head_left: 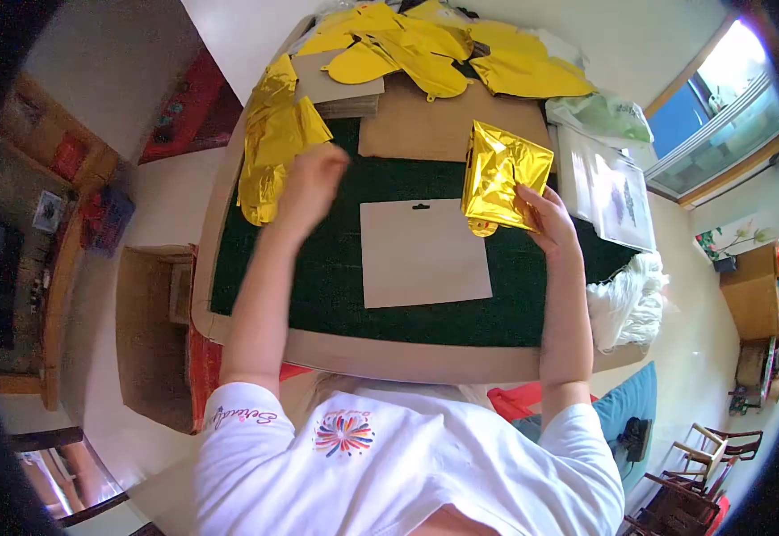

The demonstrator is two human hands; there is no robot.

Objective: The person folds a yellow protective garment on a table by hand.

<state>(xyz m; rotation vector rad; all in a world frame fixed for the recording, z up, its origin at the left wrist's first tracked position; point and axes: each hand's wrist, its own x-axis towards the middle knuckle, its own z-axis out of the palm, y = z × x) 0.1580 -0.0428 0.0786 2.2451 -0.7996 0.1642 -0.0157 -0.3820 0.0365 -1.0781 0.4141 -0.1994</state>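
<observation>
My right hand (546, 219) grips a folded, shiny gold foil balloon (501, 174) and holds it just above the dark green mat (318, 286). My left hand (311, 179) reaches out to the left, its fingers on a crumpled pile of gold foil balloons (269, 143) at the mat's left edge; whether it grips one I cannot tell. A blank pale card (423, 253) with a small hanging slot at its top lies flat on the mat between my hands.
More yellow foil balloons (443, 49) are heaped at the far end on brown cardboard sheets (434, 125). Printed sheets (613, 192), a green plastic bag (604, 116) and white string (631, 299) lie at the right. An open cardboard box (153, 330) stands on the floor left.
</observation>
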